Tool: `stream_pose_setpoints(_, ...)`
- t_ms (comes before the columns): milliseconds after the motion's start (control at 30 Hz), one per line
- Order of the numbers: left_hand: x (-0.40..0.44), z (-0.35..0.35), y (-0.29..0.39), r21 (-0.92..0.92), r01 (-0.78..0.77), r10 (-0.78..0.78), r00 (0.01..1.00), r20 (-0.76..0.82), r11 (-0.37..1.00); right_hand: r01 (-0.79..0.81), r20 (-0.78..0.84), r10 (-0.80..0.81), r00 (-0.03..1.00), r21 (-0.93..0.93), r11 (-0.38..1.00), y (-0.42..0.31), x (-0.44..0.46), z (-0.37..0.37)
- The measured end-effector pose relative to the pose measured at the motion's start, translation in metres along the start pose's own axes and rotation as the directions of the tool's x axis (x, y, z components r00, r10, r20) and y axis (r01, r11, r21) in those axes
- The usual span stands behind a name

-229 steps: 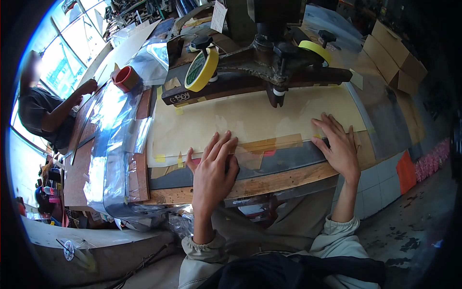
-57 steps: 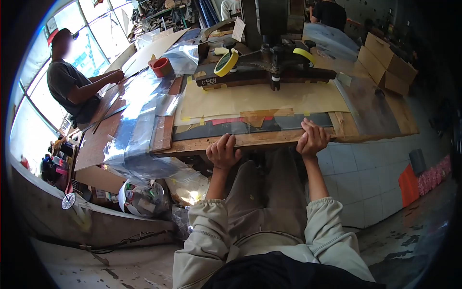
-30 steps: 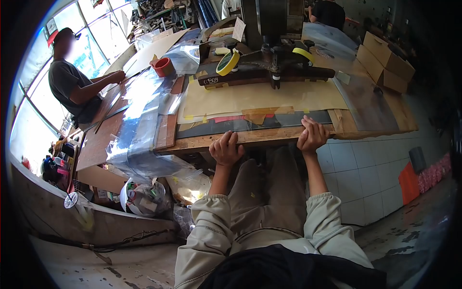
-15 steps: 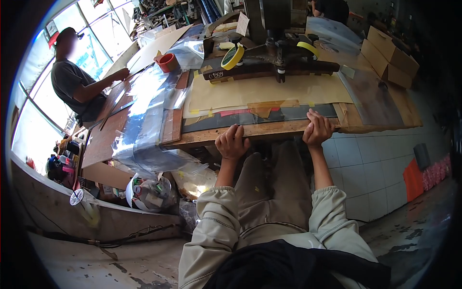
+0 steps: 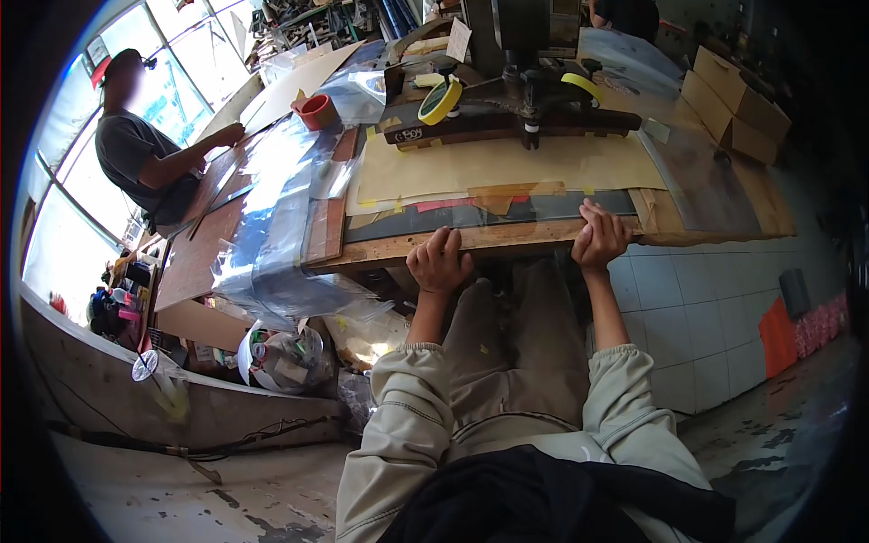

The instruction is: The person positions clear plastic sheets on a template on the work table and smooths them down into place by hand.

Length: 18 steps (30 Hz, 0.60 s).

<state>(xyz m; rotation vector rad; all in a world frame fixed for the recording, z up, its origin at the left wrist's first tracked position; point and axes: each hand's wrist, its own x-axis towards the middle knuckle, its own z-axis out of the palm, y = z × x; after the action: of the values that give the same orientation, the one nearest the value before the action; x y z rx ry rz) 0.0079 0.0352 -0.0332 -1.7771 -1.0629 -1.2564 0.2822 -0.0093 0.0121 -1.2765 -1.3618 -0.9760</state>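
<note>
In the head view, the left hand (image 5: 440, 261) and the right hand (image 5: 601, 238) are each clenched on the wooden edge (image 5: 516, 238) at the near side of the surface (image 5: 769, 215). The fingers curl over this edge, touching it, with a stretch of bare wood between the two hands.

The cream sheet (image 5: 543, 165) lies flat on the surface, farther from the body than the fingers and apart from them. Between them is a dark strip (image 5: 554, 208), just beside the right hand's fingers. The sheet's long axis runs left to right, roughly parallel to the wooden edge; both slant slightly upward toward the right. A brown piece (image 5: 511, 191) and a pink strip (image 5: 444, 204) lie along the sheet's near side.

One cream sheet shows; whether others lie under it, I cannot tell. One dark bar (image 5: 507, 128) crosses above its far side, with two yellow rolls (image 5: 446, 105) at the bar, one toward each end. There is one red roll (image 5: 317, 111) on the left, near the clear plastic (image 5: 272, 208), and one cardboard box (image 5: 724, 100) on the right. Two other people show: a person in a cap (image 5: 140, 149) at the left and a person in dark clothing (image 5: 627, 16), partly hidden, at the far side.
</note>
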Motion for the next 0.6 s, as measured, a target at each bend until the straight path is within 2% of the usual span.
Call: stream_pose_setpoints(600, 0.0005, -0.0004, 0.0002, 0.005, -0.001, 0.001, 1.000, 0.002, 1.000, -0.009, 0.022, 0.009, 1.000, -0.012, 1.000, 0.0013, -0.0022, -0.0005)
